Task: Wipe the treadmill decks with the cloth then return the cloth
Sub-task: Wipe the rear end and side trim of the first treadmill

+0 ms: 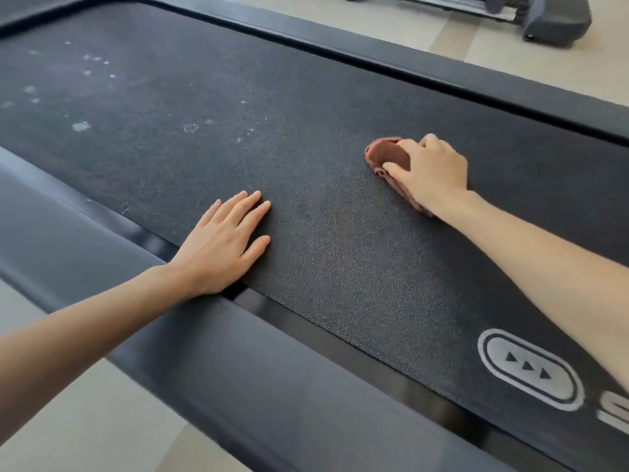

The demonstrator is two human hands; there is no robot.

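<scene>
Cloth (390, 155), reddish-brown and bunched, lies on the treadmill belt (323, 253) right of centre, its long axis running from far left to near right, one end poking out past the fingertips and the other trailing under the wrist. The right hand (430, 170) presses it down, fingers curled over the top and thumb laid along its near side. The left hand (223, 245) rests flat on the belt's near edge, fingers straight and slightly spread, holding nothing. Pale smudges (81, 126) dot the belt to the far left. A grey side rail (238, 362) runs along the near side; a white arrow logo (527, 367) sits near right.
</scene>
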